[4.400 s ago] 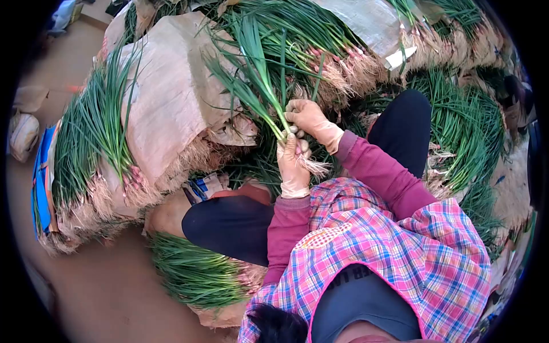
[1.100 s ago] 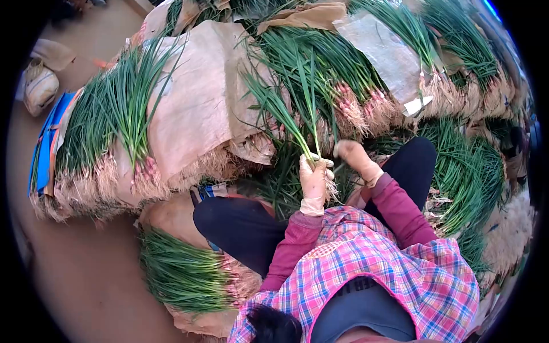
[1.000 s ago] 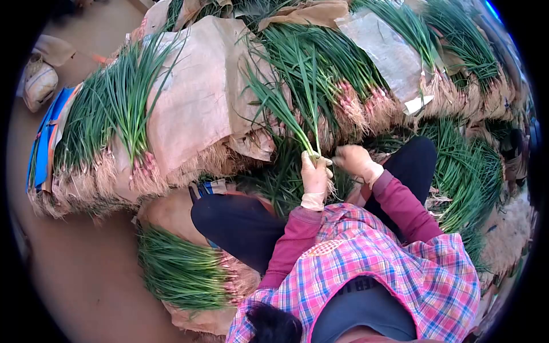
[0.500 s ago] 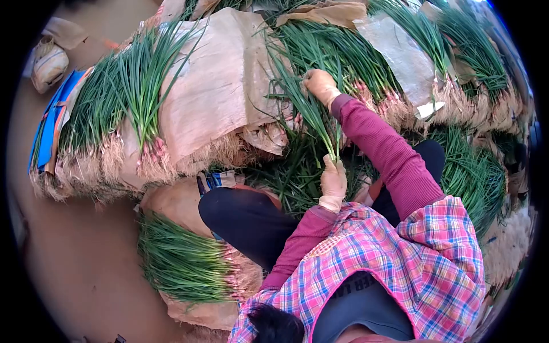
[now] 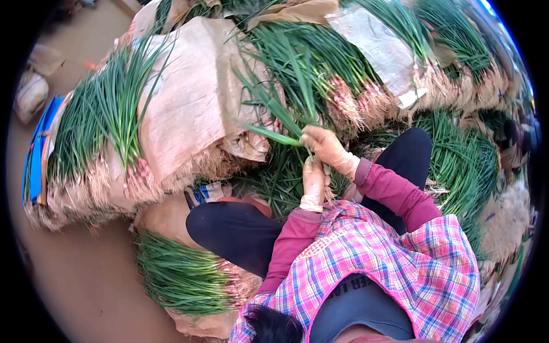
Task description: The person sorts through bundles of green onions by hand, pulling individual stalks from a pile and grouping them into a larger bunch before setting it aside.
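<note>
In front of my lap, my left hand (image 5: 313, 182), in a pale glove, is closed round the lower part of a few spring onions (image 5: 309, 108). Some roots show by its fingers. Just above it, my gloved right hand (image 5: 329, 147) is closed on green leaves (image 5: 273, 135) that stick out to the left. The two hands are almost touching. Under them lies a heap of loose green leaves (image 5: 286, 171) between my knees. Beyond the hands rests a pile of spring onions (image 5: 334, 66) with pink bulbs and pale roots.
Tan sacking (image 5: 189, 86) covers part of the raised row ahead. More spring onions (image 5: 123, 114) lie on its left end by a blue sheet (image 5: 38, 154). Another bundle (image 5: 180, 271) is beside my left knee. Cut greens (image 5: 463, 166) lie on the right. Brown floor (image 5: 80, 274) shows at left.
My right hand has come down from the upper leaves to just above my left hand, with leaves now bent out leftward. The view has shifted slightly.
</note>
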The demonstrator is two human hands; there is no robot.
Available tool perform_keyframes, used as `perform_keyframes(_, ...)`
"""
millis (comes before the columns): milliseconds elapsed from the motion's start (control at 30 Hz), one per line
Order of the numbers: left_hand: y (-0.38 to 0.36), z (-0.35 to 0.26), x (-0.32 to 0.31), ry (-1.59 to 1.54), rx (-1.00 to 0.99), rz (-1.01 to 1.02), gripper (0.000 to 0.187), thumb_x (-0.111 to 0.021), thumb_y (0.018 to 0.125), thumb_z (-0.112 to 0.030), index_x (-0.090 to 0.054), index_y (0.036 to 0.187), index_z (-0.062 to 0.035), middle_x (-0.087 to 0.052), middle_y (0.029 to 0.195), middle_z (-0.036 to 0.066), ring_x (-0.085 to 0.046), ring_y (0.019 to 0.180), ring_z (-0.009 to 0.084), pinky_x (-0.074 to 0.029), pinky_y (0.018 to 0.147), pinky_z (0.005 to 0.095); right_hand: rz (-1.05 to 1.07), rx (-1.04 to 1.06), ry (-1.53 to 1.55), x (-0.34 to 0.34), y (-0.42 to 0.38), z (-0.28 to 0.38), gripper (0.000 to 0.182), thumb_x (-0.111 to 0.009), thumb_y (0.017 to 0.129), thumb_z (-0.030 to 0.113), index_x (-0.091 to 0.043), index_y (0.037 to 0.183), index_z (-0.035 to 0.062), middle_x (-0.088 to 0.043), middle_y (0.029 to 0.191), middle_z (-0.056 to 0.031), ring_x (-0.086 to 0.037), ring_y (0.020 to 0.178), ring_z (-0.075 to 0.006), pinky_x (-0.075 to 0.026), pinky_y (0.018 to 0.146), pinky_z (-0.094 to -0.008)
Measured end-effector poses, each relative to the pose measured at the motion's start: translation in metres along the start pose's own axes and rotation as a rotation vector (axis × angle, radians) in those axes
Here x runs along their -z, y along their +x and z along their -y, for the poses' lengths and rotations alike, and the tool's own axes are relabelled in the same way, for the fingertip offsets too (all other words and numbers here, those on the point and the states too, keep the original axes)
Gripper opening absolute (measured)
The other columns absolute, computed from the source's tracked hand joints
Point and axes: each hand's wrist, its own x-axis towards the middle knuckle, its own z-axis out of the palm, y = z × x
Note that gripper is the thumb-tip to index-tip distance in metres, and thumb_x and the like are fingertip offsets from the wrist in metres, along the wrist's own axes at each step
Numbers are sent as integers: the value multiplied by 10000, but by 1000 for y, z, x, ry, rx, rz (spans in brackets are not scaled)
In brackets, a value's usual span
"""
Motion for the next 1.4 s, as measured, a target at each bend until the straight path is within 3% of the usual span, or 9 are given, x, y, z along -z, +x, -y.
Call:
perform_keyframes(167, -11, -28, -20, -27, -49, 149, 209, -512, 973, -309, -484, 987, -103, -457, 625, -21, -336, 453, 43, -238, 384, 182, -179, -486, 1027, 39, 33, -12, 206, -456, 991, 198, -572, 889, 61, -509, 693, 55, -407, 515, -28, -357, 478, -170)
perform_keyframes(567, -12, -24, -11, 71, -144, -63, 216, -485, 988, -279, -513, 1005, -65, -522, 639, 12, -384, 441, 54, -308, 391, 182, 68, -211, 449, 24, 28, -17, 242, -694, 772, -40, -573, 967, 38, -600, 843, 3, -569, 787, -102, -475, 753, -258)
perform_keyframes(900, -20, -33, -10, -30, -173, -3, 212, -520, 972, -279, -534, 993, -69, -490, 610, -16, -369, 434, 42, -271, 373, 183, -634, -56, 48, 40, 41, -24, 62, -602, 836, 47, -566, 883, 28, -598, 784, -92, -554, 691, -173, -470, 687, -336)
perform_keyframes(1100, -5, -62, 9, -218, -207, -39, 233, -609, 924, -202, -560, 1098, -54, -436, 634, -47, -383, 491, 43, -313, 417, 183, 432, 94, -785, 51, -31, -34, 140, -619, 796, 179, -612, 849, 50, -633, 770, -113, -638, 723, -279, -520, 656, -373)
perform_keyframes(1167, -3, -59, 8, -216, -185, 64, 237, -603, 926, -178, -561, 1113, -37, -426, 632, -48, -376, 498, 43, -319, 432, 179, -204, -124, -1050, 77, 24, -6, 104, -571, 850, 141, -609, 884, 51, -652, 802, -73, -638, 743, -226, -525, 652, -354)
perform_keyframes(1233, -5, -49, 3, -283, -223, 126, 198, -598, 928, -150, -567, 1096, -50, -424, 641, -51, -375, 524, 47, -349, 472, 186, -418, 32, -899, 112, 69, -24, 129, -508, 905, 118, -623, 931, 66, -619, 788, -128, -632, 698, -282, -520, 638, -420)
perform_keyframes(1300, -1, -47, 0, -284, -245, 122, 179, -606, 921, -148, -567, 1070, -58, -524, 705, -27, -464, 580, 54, -383, 514, 188, -57, -618, 355, 119, 89, -43, 142, -549, 904, 161, -638, 930, 54, -624, 769, -122, -636, 707, -259, -521, 696, -420)
perform_keyframes(1333, 1, -48, -1, -176, -247, 63, 172, -606, 919, -144, -560, 1064, -64, -572, 776, -2, -512, 632, 67, -401, 540, 189, -3, -270, -558, 117, 83, -26, 203, -588, 900, 186, -622, 1016, 24, -657, 852, -114, -642, 734, -230, -531, 677, -361)
perform_keyframes(1400, 7, -46, 3, -117, -209, -12, 169, -601, 918, -123, -524, 1065, -89, -644, 989, 67, -606, 766, 108, -435, 597, 188, -170, -51, -742, 95, 50, 11, 181, -659, 840, 254, -672, 845, 74, -652, 830, -93, -637, 740, -258, -511, 685, -380)
